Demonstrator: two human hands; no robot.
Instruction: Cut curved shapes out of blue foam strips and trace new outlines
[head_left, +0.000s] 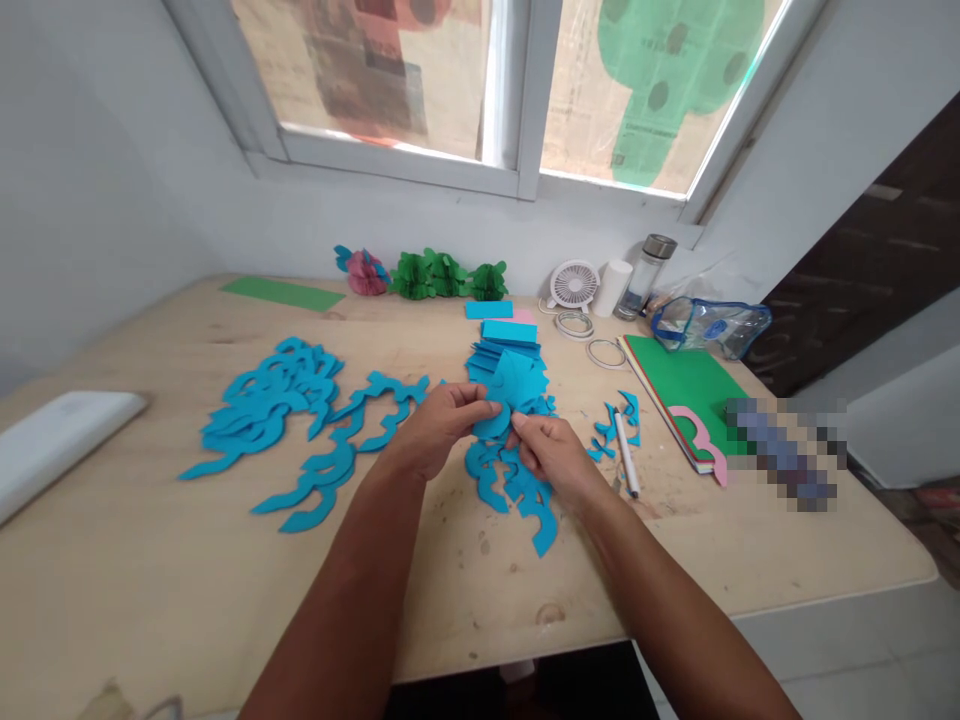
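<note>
Between my two hands is a blue paper piece (493, 420) with a rounded edge. My left hand (448, 418) pinches it from the left, thumb and fingers together. From the right, my right hand (551, 448) closes its fingers at the piece's lower edge. Just behind lies a pile of folded blue paper (504, 355). Under and in front of my hands are wavy blue paper cutouts (534, 500). More wavy strips (330, 470) lie left of my left arm, with a larger heap of cutouts (274, 395) beyond them.
Blue scraps (604, 430) and a white marker (625, 455) lie at right, near a green paper stack (686, 385) with a pink cutout (701, 440). A fan (574, 285), tape rolls (574, 324), a bottle (646, 275) and a clear pouch (712, 325) stand behind. Green paper crafts (446, 275) line the wall.
</note>
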